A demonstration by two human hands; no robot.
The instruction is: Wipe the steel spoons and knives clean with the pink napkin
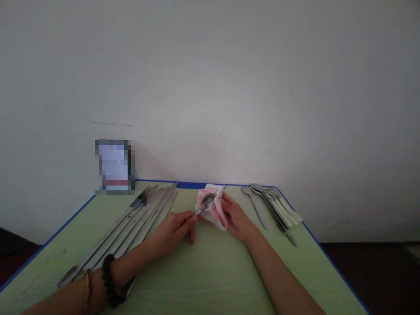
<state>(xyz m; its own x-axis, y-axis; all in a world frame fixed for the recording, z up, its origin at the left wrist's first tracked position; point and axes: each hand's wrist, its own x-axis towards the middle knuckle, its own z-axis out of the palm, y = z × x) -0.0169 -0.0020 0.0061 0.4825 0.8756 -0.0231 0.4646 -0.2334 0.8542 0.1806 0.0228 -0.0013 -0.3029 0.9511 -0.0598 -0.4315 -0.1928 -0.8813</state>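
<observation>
Over the middle of the table, my left hand (179, 225) pinches the thin handle of a metal spoon (208, 201). The spoon's bowl rests against a pink and white cloth (219, 212), which is bunched around it. My right hand (235, 216) is closed on the cloth from the right side, with some of its fingers hidden behind the folds. To the right of that hand, a single spoon (257, 208) lies apart from a group of spoons (274, 210) stacked closely together.
Several long metal utensils (131, 232) lie side by side on the left, partly under my left forearm. White-handled cutlery (287, 210) lies near the right edge. A blurred-out device (114, 167) stands at the back left. The blue-edged green table (210, 280) meets a wall (210, 87).
</observation>
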